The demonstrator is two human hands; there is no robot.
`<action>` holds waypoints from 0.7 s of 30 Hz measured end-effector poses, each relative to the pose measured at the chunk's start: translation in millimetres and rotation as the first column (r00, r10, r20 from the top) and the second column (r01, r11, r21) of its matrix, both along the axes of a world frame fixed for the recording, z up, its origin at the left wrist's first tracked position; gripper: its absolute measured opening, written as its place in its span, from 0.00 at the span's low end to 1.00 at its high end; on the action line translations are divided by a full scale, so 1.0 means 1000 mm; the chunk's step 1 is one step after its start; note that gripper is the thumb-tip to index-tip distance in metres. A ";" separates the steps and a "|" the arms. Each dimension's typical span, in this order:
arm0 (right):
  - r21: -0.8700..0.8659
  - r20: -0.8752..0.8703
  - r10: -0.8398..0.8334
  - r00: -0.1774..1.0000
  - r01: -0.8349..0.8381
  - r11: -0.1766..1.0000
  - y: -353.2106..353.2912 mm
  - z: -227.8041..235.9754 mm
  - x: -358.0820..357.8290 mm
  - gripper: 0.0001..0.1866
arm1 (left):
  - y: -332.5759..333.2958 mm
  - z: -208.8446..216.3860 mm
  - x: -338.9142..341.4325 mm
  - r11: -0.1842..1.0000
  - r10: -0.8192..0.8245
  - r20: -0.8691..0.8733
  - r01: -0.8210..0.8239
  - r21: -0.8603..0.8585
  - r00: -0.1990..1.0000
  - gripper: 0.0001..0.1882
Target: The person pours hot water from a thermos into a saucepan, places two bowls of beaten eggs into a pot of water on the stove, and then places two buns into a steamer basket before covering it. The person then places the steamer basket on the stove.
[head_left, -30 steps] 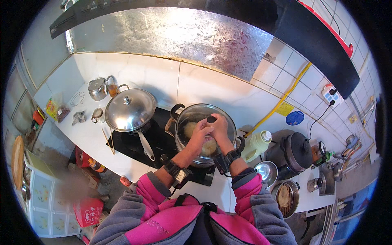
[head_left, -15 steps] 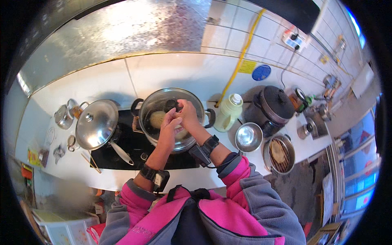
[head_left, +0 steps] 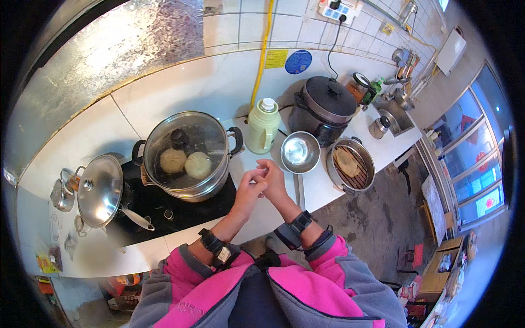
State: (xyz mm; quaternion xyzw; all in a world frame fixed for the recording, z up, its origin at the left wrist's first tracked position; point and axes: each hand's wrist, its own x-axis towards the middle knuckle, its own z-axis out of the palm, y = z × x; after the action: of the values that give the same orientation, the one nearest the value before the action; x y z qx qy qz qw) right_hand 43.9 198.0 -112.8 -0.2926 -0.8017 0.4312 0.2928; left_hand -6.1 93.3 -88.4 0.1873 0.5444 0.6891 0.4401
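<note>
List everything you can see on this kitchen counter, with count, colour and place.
steamer pot: one, steel, on the black cooktop
buns: two, pale tan, inside the steamer pot
pot lid: one, steel, left of the pot
flask: one, pale green, right of the pot
small bowl: one, steel, beside the flask
cooker: one, black, by the wall
steamer tray: one, steel, at the counter's edge
left hand: touching the right, empty as far as I can see
right hand: fingers meeting the left
</note>
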 end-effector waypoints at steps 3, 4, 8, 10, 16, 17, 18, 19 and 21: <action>-0.061 0.112 -0.032 0.993 0.039 0.997 0.007 -0.032 0.043 0.21 | 0.010 -0.033 0.028 0.991 -0.107 -0.047 0.103 -0.084 0.993 0.21; -0.090 0.154 -0.040 0.987 0.054 0.994 0.008 -0.045 0.057 0.22 | 0.014 -0.046 0.039 0.986 -0.142 -0.029 0.139 -0.092 0.989 0.21; -0.011 0.204 -0.096 0.974 0.100 0.995 0.012 -0.092 0.107 0.24 | 0.029 -0.107 0.076 0.936 -0.240 0.178 0.276 -0.217 0.954 0.24; -0.006 0.241 -0.114 0.964 0.119 0.993 0.013 -0.109 0.132 0.24 | 0.036 -0.138 0.097 0.919 -0.263 0.184 0.304 -0.253 0.947 0.28; 0.127 0.330 -0.211 0.920 0.178 0.976 0.030 -0.139 0.192 0.27 | 0.058 -0.204 0.153 0.907 -0.289 0.084 0.301 -0.294 0.954 0.35; 0.090 0.361 -0.205 0.910 0.185 0.979 0.033 -0.146 0.200 0.28 | 0.060 -0.218 0.162 0.891 -0.259 0.014 0.244 -0.383 0.966 0.36; 0.044 0.405 -0.202 0.892 0.201 0.979 0.034 -0.154 0.207 0.29 | 0.064 -0.234 0.166 0.867 -0.319 0.024 0.302 -0.397 0.947 0.35; 0.015 0.410 -0.186 0.893 0.198 0.980 0.034 -0.162 0.213 0.28 | 0.068 -0.249 0.168 0.859 -0.353 0.038 0.340 -0.382 0.935 0.34; -0.161 0.448 -0.054 0.892 0.140 0.977 0.038 -0.181 0.220 0.25 | 0.072 -0.270 0.173 0.880 -0.360 0.087 0.369 -0.298 0.929 0.32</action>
State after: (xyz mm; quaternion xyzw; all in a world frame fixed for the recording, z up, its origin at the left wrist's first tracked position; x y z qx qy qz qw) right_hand 264.1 236.0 -294.1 -0.4491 -0.7867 0.4125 0.0957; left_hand 166.4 165.3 -358.7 0.2051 0.5943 0.5026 0.5934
